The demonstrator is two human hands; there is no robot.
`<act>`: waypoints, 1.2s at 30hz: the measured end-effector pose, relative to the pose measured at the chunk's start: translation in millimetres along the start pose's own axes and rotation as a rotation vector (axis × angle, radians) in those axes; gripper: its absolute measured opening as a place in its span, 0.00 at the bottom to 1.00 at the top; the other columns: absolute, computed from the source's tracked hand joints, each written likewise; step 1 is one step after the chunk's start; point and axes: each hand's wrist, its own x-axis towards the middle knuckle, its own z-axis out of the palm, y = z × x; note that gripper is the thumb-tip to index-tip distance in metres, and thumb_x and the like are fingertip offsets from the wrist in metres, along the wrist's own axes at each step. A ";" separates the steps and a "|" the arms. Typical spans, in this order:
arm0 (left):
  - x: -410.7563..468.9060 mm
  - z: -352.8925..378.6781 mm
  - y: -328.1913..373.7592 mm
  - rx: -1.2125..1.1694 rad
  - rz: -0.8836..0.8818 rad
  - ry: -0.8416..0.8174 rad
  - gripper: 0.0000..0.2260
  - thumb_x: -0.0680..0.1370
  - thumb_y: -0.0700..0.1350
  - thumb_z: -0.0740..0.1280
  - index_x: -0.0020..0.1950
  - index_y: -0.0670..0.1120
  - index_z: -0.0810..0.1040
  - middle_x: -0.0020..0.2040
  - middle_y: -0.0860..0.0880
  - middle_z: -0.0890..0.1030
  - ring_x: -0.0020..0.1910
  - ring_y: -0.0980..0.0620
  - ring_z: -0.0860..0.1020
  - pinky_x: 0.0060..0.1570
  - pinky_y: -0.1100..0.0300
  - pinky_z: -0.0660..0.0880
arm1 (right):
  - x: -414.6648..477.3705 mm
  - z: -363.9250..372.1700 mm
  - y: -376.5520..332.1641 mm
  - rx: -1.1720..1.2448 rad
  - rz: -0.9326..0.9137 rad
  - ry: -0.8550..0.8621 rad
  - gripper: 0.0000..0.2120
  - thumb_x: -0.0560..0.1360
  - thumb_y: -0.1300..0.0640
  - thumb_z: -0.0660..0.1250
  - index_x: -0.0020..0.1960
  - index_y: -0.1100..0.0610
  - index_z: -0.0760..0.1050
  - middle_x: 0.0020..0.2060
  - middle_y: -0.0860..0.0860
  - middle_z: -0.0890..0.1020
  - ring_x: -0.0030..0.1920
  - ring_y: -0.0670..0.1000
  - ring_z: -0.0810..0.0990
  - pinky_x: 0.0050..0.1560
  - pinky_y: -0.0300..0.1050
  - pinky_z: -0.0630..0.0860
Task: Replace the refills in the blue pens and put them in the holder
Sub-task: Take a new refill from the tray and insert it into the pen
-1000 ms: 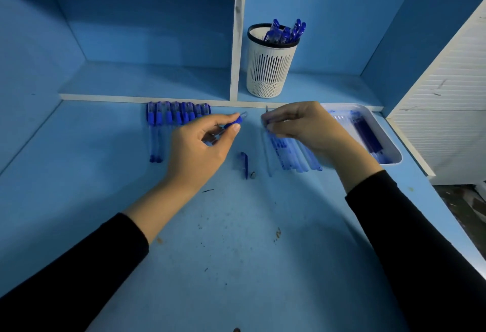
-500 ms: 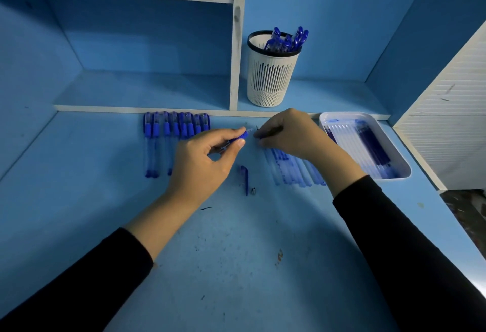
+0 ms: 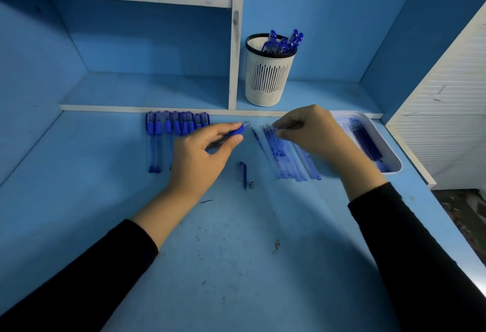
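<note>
Left hand (image 3: 200,158) pinches a pen barrel (image 3: 236,131), clear plastic with a ribbed blue grip; right hand (image 3: 313,134), fingers curled, pinches one thin refill at the far end of the refill row (image 3: 289,160).

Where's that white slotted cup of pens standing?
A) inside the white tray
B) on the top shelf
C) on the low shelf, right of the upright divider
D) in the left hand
C: the pen holder stands on the low shelf, just right of the white divider.
</note>
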 end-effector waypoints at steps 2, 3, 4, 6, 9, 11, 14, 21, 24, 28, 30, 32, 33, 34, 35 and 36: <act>-1.2 -0.1 1.3 0.006 0.009 0.001 0.10 0.75 0.38 0.73 0.56 0.42 0.83 0.50 0.57 0.83 0.48 0.63 0.83 0.51 0.70 0.77 | -9.3 -16.4 11.9 0.077 0.034 0.034 0.06 0.73 0.58 0.73 0.49 0.54 0.84 0.42 0.47 0.85 0.43 0.42 0.82 0.40 0.26 0.73; -2.2 0.2 2.0 0.006 0.013 0.002 0.10 0.75 0.38 0.73 0.56 0.42 0.83 0.50 0.56 0.83 0.48 0.63 0.83 0.51 0.70 0.77 | -14.8 -24.8 18.5 0.101 0.050 0.054 0.06 0.73 0.59 0.73 0.49 0.53 0.83 0.41 0.45 0.84 0.41 0.39 0.81 0.41 0.26 0.73; -3.4 0.6 2.9 0.006 0.016 0.004 0.10 0.75 0.38 0.73 0.56 0.41 0.83 0.50 0.55 0.83 0.48 0.63 0.83 0.51 0.70 0.77 | -19.5 -32.7 25.8 0.101 0.066 0.076 0.06 0.73 0.60 0.73 0.49 0.52 0.83 0.41 0.44 0.84 0.40 0.36 0.80 0.43 0.27 0.73; -5.6 2.0 5.9 0.004 0.025 0.007 0.09 0.75 0.38 0.73 0.55 0.41 0.83 0.50 0.55 0.84 0.47 0.63 0.83 0.51 0.70 0.76 | -27.9 -45.4 40.6 0.050 0.113 0.121 0.07 0.73 0.61 0.72 0.50 0.51 0.83 0.42 0.44 0.84 0.43 0.39 0.81 0.49 0.33 0.74; -9.5 5.7 11.8 -0.015 0.024 -0.013 0.09 0.75 0.38 0.73 0.55 0.42 0.83 0.50 0.56 0.84 0.46 0.62 0.83 0.51 0.69 0.77 | -36.8 -55.0 58.1 -0.051 0.178 0.138 0.09 0.72 0.62 0.72 0.51 0.53 0.84 0.42 0.46 0.83 0.43 0.43 0.81 0.47 0.28 0.70; -11.9 9.3 15.3 -0.051 0.003 -0.036 0.09 0.75 0.38 0.73 0.56 0.42 0.83 0.49 0.55 0.84 0.47 0.60 0.83 0.51 0.66 0.78 | -39.9 -55.6 64.5 -0.103 0.219 0.121 0.09 0.72 0.62 0.72 0.51 0.53 0.84 0.42 0.47 0.83 0.40 0.40 0.78 0.40 0.22 0.66; -15.4 13.7 18.2 -0.069 0.011 -0.063 0.10 0.75 0.39 0.73 0.55 0.44 0.83 0.50 0.54 0.84 0.47 0.60 0.84 0.52 0.64 0.79 | -39.0 -53.5 67.6 -0.100 0.246 0.104 0.09 0.71 0.61 0.72 0.49 0.50 0.84 0.42 0.47 0.84 0.39 0.39 0.77 0.36 0.20 0.65; -16.9 11.8 18.3 -0.044 0.039 -0.113 0.11 0.75 0.39 0.73 0.57 0.44 0.82 0.51 0.56 0.83 0.48 0.61 0.83 0.51 0.66 0.79 | -38.2 -54.7 71.3 -0.062 0.263 0.111 0.11 0.71 0.65 0.69 0.47 0.52 0.84 0.38 0.48 0.82 0.36 0.38 0.75 0.33 0.19 0.65; -17.6 12.6 18.0 -0.033 0.037 -0.117 0.10 0.75 0.39 0.73 0.57 0.42 0.83 0.51 0.55 0.84 0.47 0.61 0.83 0.51 0.66 0.79 | -38.6 -55.6 71.6 -0.061 0.255 0.100 0.10 0.71 0.64 0.70 0.46 0.52 0.84 0.37 0.47 0.82 0.36 0.38 0.76 0.32 0.19 0.65; -17.8 12.1 17.8 -0.043 0.014 -0.120 0.10 0.75 0.39 0.73 0.56 0.41 0.83 0.51 0.54 0.84 0.47 0.60 0.84 0.51 0.66 0.79 | -37.6 -55.2 71.1 -0.079 0.252 0.104 0.07 0.70 0.63 0.73 0.45 0.52 0.83 0.40 0.49 0.83 0.40 0.46 0.79 0.34 0.22 0.67; -17.8 11.5 18.1 -0.039 0.014 -0.123 0.10 0.75 0.39 0.73 0.56 0.41 0.83 0.51 0.55 0.84 0.47 0.60 0.84 0.51 0.66 0.78 | -37.7 -54.7 71.2 -0.095 0.248 0.104 0.08 0.70 0.64 0.72 0.44 0.51 0.83 0.40 0.49 0.83 0.42 0.48 0.79 0.34 0.23 0.67; -18.1 11.5 18.0 -0.036 0.010 -0.122 0.10 0.75 0.39 0.73 0.56 0.42 0.83 0.51 0.55 0.84 0.47 0.60 0.84 0.51 0.66 0.78 | -38.3 -53.4 70.5 -0.113 0.247 0.105 0.10 0.70 0.65 0.70 0.44 0.51 0.83 0.37 0.47 0.82 0.40 0.47 0.78 0.31 0.22 0.66; -18.3 11.6 17.8 -0.038 0.005 -0.119 0.10 0.75 0.40 0.73 0.56 0.42 0.83 0.51 0.56 0.84 0.47 0.60 0.84 0.51 0.66 0.78 | -38.7 -52.8 70.0 -0.129 0.244 0.106 0.09 0.71 0.64 0.70 0.44 0.52 0.84 0.35 0.45 0.81 0.38 0.44 0.76 0.31 0.21 0.66; -18.6 11.9 17.6 -0.042 -0.002 -0.117 0.10 0.75 0.40 0.73 0.56 0.43 0.83 0.51 0.56 0.84 0.47 0.59 0.84 0.51 0.66 0.78 | -38.8 -52.2 69.6 -0.144 0.240 0.108 0.08 0.71 0.64 0.70 0.44 0.53 0.84 0.34 0.45 0.80 0.36 0.43 0.75 0.31 0.21 0.65; -18.6 11.9 17.3 -0.046 -0.008 -0.115 0.10 0.75 0.40 0.73 0.56 0.43 0.83 0.51 0.56 0.84 0.48 0.59 0.84 0.52 0.66 0.78 | -39.0 -52.0 69.2 -0.157 0.236 0.111 0.06 0.71 0.63 0.70 0.44 0.54 0.84 0.34 0.46 0.80 0.36 0.42 0.74 0.31 0.21 0.65; -18.6 12.0 17.0 -0.049 -0.014 -0.117 0.10 0.75 0.40 0.73 0.56 0.43 0.83 0.51 0.55 0.84 0.48 0.59 0.84 0.52 0.66 0.79 | -39.3 -52.2 68.7 -0.163 0.235 0.114 0.05 0.71 0.62 0.71 0.44 0.55 0.85 0.35 0.47 0.81 0.35 0.41 0.74 0.31 0.21 0.65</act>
